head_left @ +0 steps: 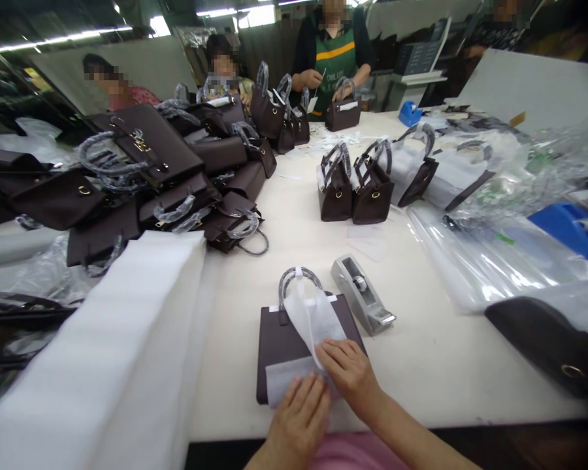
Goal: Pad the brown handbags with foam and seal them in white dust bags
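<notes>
A dark brown handbag [281,343] lies flat on the table in front of me, its wrapped handles [283,284] pointing away. White foam sheet [285,373] covers its lower part, and a white foam strip [310,314] runs down from the handles. My left hand [300,412] rests on the lower foam with fingers stretched out. Beside it, my right hand [349,373] lies flat over the lower end of the strip, fingers extended. Just beyond the bag's upper right corner is a grey tape dispenser [362,294].
A tall stack of white foam sheets [112,339] stands at left, below a heap of brown handbags [151,147]. Two upright handbags [372,199] stand farther back. Clear plastic bags [490,254] and a blue tape dispenser [571,228] lie at right. A co-worker in a green apron [334,59] handles a bag opposite.
</notes>
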`<action>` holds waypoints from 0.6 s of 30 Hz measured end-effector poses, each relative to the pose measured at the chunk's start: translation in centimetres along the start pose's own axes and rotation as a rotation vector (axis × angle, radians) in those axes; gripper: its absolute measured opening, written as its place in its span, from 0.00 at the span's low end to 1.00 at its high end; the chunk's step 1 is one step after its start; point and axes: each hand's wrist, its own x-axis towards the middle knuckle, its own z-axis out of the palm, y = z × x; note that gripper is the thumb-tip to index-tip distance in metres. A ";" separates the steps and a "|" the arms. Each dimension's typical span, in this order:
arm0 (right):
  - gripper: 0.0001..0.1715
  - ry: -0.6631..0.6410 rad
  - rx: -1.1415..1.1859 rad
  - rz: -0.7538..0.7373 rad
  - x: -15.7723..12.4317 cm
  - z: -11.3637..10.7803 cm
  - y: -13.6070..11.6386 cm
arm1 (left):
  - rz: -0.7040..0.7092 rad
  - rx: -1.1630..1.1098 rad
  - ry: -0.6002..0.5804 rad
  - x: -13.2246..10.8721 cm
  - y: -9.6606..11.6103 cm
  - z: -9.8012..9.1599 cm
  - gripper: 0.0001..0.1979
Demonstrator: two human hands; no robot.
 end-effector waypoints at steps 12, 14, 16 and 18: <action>0.27 -0.530 0.072 -0.187 8.2 -2.2 1.1 | -0.081 0.070 -0.283 0.7 -1.5 0.3 0.23; 0.26 -0.602 0.288 -0.177 9.6 -3.6 2.4 | -0.105 0.047 -0.308 0.8 -1.5 0.5 0.23; 0.27 -0.682 0.407 -0.123 11.0 -5.0 2.9 | -0.124 0.026 -0.309 0.9 -1.5 0.5 0.23; 0.30 -0.723 0.428 -0.138 12.1 -6.1 2.7 | -0.142 0.009 -0.287 1.1 -1.5 0.4 0.22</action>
